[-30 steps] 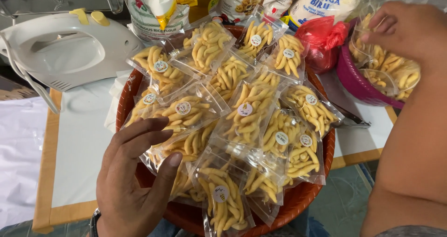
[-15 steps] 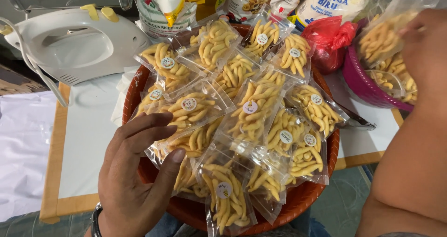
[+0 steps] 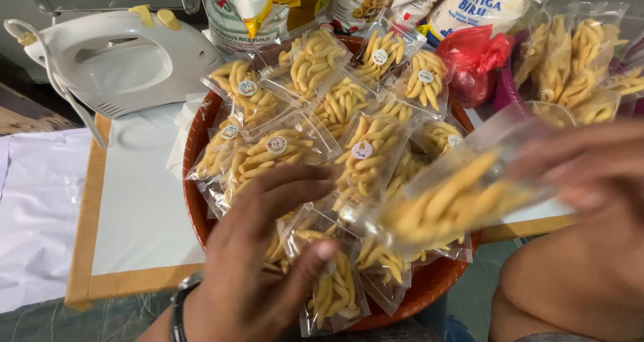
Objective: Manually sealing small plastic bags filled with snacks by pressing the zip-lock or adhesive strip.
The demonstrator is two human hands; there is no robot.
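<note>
1. Right hand [image 3: 590,171]: blurred, above the right rim of the basket, fingers pinched on the top end of a clear packet of yellow snack sticks [image 3: 446,204]; the packet hangs slanted over the packets at the basket's right side.
2. Left hand [image 3: 258,261]: over the near edge of the basket, fingers spread and slightly curled, fingertips resting on the packets below (whether any is actually gripped, I cannot tell). A dark band sits at its wrist.
3. Round reddish-brown basket [image 3: 194,201]: on the white tabletop, filled with a heap of sealed packets [image 3: 365,157] of the same sticks, each with a small round sticker.
4. White hand mixer [image 3: 117,60]: at the far left corner of the tabletop, just beside the basket.
5. Pink bowl [image 3: 503,90]: past the basket's right rim, holding more packets upright.
6. Red plastic bag [image 3: 473,60]: between basket and pink bowl.
7. Flour bags: along the far edge.
</note>
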